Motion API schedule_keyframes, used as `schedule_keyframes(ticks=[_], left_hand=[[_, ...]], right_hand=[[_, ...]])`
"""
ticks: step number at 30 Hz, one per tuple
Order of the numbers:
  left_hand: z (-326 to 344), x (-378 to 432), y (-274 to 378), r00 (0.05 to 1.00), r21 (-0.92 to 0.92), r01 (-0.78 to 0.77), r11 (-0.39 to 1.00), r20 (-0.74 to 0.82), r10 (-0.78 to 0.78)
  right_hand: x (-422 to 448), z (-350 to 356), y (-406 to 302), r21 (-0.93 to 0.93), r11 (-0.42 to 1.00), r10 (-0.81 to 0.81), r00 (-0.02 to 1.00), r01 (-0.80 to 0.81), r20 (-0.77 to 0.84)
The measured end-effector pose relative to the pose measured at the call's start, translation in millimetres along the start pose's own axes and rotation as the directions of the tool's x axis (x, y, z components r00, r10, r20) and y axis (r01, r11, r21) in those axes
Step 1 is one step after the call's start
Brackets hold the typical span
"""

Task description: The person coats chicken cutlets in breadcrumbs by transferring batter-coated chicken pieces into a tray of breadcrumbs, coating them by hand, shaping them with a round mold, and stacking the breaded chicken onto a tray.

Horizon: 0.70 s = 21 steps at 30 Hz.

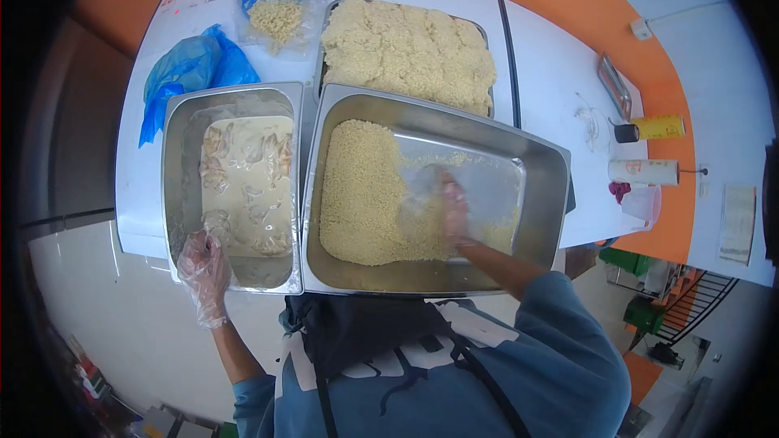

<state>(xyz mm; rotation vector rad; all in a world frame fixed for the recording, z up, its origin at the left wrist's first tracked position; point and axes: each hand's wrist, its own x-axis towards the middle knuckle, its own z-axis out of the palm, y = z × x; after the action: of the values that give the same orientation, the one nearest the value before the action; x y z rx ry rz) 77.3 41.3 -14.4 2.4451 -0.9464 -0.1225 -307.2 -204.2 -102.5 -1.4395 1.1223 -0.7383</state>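
Observation:
My left hand [206,267], in a clear plastic glove, is over the near left corner of a steel pan [182,134] of pale batter [249,176] with pieces of what looks like raw meat [216,173] in it. Its fingers are bunched; whether they grip anything is hidden. To the right, a larger steel pan [541,170] has pale yellow crumbs [362,194] heaped along its left side. My right hand [453,204] is blurred inside that pan, at the right edge of the crumbs, its fingers pointing away from me. I cannot tell whether it holds anything.
Behind the pans, a tray is heaped with crumb-covered pieces [408,52]. An open bag of crumbs [277,18] and a blue plastic bag [188,70] lie at the back left. On the right are a metal tray [614,86], rolls [644,171] and a clear plastic container [642,207].

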Motion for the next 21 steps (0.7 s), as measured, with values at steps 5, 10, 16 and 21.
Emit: schedule_keyframes(ticks=[5,10,16,21], left_hand=[[-3.1,2.0,17.2,1.000,0.030,0.017,0.999,0.000,-0.017],[-6.0,1.0,15.5,1.000,0.057,0.010,0.998,-0.023,-0.009],[-9.0,-1.9,7.8,0.999,0.067,-0.002,0.998,-0.039,0.005],[-3.4,-0.8,8.4,0.995,0.159,-0.040,0.987,-0.081,0.053]], right_hand=[[5.4,70.3,0.1,0.094,0.989,0.099,0.986,-0.112,0.133],[-0.7,-23.0,22.0,-0.045,0.990,0.141,0.981,-0.136,0.133],[-38.3,-26.0,-10.4,0.028,0.976,0.213,0.976,-0.214,0.044],[-14.4,70.9,-11.9,0.010,0.998,0.054,0.992,-0.056,0.118]])
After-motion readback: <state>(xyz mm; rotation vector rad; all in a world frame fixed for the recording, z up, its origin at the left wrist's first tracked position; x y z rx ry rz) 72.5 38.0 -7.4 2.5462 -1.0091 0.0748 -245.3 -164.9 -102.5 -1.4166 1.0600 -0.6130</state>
